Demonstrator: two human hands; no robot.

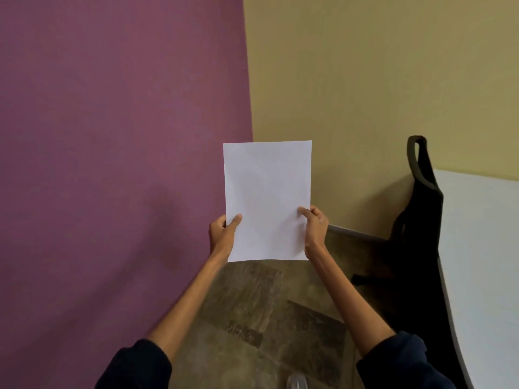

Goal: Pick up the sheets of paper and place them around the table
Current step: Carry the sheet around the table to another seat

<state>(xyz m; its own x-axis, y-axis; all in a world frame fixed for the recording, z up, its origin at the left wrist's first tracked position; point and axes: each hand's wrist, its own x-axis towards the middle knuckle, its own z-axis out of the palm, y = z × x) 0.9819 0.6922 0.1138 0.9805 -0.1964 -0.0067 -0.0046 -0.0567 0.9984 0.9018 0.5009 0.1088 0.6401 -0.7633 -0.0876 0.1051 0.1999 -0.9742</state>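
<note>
No brand, label or writing could be read anywhere; the face of the sheet of paper [266, 192] turned toward you was blank. It was plain white, rectangular and upright in portrait, flat apart from a faint bow along its lower edge, with crisp corners. Whether it was one sheet or several stacked together could not be told.

You held it up in front of you with both arms stretched out, above the mottled brown floor [269, 318] and before the corner where the purple wall [112, 136] met the yellow wall [379, 80]. Your left hand [223, 234] pinched the lower left edge, thumb pressed on the front, the other fingers hidden behind the paper. Your right hand [316, 226] pinched the lower right edge in the same way, thumb on the front pointing inward. Dark sleeves [401, 360] were pushed up to your elbows.

The white table [483, 248] sat at the right edge of the view, well apart from the sheet, with a black chair [421, 220] between the two, its back against the table's edge.
</note>
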